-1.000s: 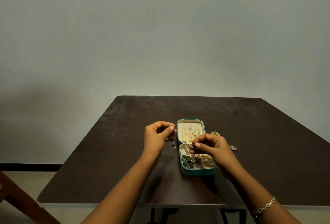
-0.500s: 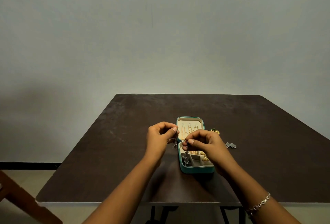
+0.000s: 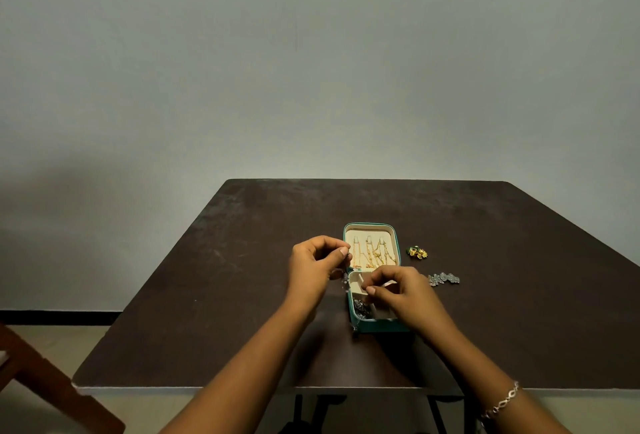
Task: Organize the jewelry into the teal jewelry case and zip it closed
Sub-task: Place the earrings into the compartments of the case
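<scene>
Pinching a small silver piece (image 3: pixel 344 279) between thumb and forefinger, the left hand (image 3: pixel 311 267) hovers just beside the left wall of the teal jewelry case (image 3: pixel 375 325), with the piece dangling at the seam between lid and tray. The case lies open and flat near the middle of the table (image 3: pixel 214 295). Its lid half is farther away and carries gold chains (image 3: pixel 372 255) on a cream lining. The right hand (image 3: pixel 403 291) is over the nearer tray half, its fingers (image 3: pixel 371 290) curled and narrow. They appear to pinch the top of a silver chain (image 3: pixel 360 307) heaped in the near left compartment.

The broad dark table surface to the left of the left hand is open, and the near edge lies well apart from the case front. The far edge is well behind the lid. To the right, a gold and green ornament (image 3: pixel 417 252) lies near the lid, and a silver ornament (image 3: pixel 444 278) lies just past the right hand. A bracelet (image 3: pixel 502 402) circles the right wrist. A wooden frame (image 3: pixel 52 392) stands off the table's near left corner.
</scene>
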`<action>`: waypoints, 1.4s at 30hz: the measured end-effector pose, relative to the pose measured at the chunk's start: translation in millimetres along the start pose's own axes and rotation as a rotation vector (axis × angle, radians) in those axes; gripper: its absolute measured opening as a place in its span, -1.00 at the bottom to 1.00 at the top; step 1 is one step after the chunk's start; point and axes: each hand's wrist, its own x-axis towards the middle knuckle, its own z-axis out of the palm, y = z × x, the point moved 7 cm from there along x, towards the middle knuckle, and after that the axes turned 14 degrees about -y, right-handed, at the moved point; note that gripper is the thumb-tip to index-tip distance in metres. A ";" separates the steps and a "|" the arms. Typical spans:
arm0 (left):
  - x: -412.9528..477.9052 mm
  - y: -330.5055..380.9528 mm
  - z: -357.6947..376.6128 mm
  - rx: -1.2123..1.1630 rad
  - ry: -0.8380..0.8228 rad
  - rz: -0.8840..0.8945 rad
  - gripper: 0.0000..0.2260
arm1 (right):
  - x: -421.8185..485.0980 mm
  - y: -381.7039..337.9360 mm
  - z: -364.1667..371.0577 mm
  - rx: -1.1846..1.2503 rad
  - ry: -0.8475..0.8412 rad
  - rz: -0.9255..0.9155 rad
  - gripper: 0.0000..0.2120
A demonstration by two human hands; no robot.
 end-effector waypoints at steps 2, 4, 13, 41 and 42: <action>0.0 -1.2 1.2 -0.013 -0.003 -0.004 -0.91 | -0.4 -1.5 1.8 -0.106 -0.001 -0.002 -0.91; -0.1 -2.7 2.2 -0.017 -0.003 -0.008 -0.91 | -1.5 -3.2 1.2 -0.195 0.023 -0.034 -0.89; 0.6 -0.4 -4.1 -0.016 0.020 0.001 -0.87 | -19.0 -24.2 35.2 -0.781 -0.109 -0.389 -0.76; 0.8 -10.3 3.2 -0.059 -0.006 -0.023 -0.87 | -1.4 -2.6 2.8 -0.338 -0.006 -0.056 -0.89; 0.4 -11.2 4.6 -0.059 -0.010 -0.024 -0.87 | -2.0 -1.8 4.0 -0.375 -0.013 -0.046 -0.88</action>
